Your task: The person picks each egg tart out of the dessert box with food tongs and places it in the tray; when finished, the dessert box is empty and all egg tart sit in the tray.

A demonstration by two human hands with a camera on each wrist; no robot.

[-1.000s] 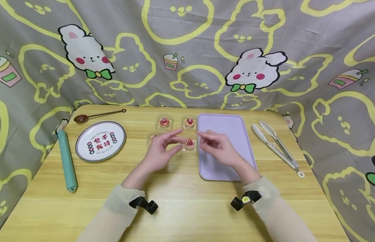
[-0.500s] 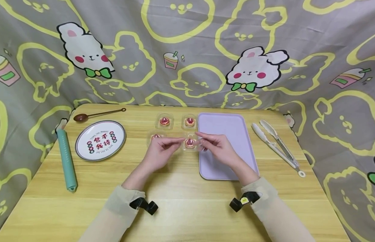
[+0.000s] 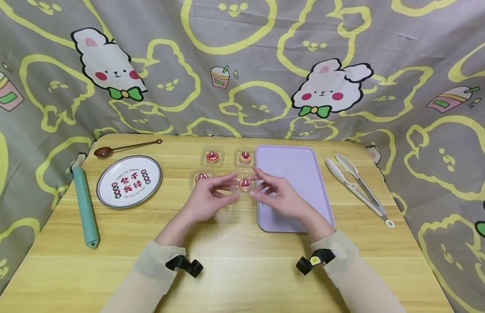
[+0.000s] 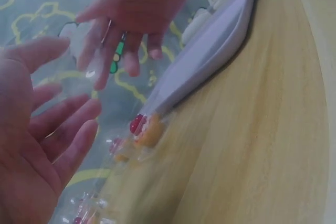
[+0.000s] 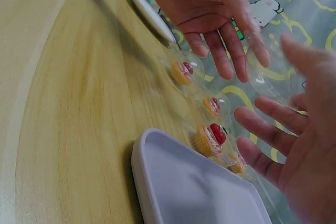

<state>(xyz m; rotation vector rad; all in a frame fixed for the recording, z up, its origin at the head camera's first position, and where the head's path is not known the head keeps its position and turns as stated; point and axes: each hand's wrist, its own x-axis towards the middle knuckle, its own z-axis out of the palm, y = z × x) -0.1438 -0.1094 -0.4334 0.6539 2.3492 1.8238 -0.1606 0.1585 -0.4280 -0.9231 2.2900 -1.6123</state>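
Note:
A see-through plastic container (image 5: 270,74), perhaps only a lid, is held up between my two hands. Its outline is faint and its contents, if any, cannot be made out. My left hand (image 3: 206,196) has its thumb and fingertips at the left side of it; my right hand (image 3: 280,195) spans the right side likewise. The other fingers are loosely bent. Beyond and below the hands stand several small fruit tarts in clear packs: a front right tart (image 3: 245,184), a partly covered front left tart (image 3: 200,177), a back left tart (image 3: 212,156) and a back right tart (image 3: 245,156).
A lilac tray (image 3: 293,161) lies partly under my right hand. Tongs (image 3: 356,191) are to its right. At the left are a printed plate (image 3: 129,181), a brown spoon (image 3: 104,151) and a green rolled mat (image 3: 86,208). A patterned curtain (image 3: 246,113) borders the wooden table (image 3: 242,269).
Half a second ago, thumbs and fingers were closer together; now they are spread further apart on both hands. The hands stay in front of the tarts, which have not moved.

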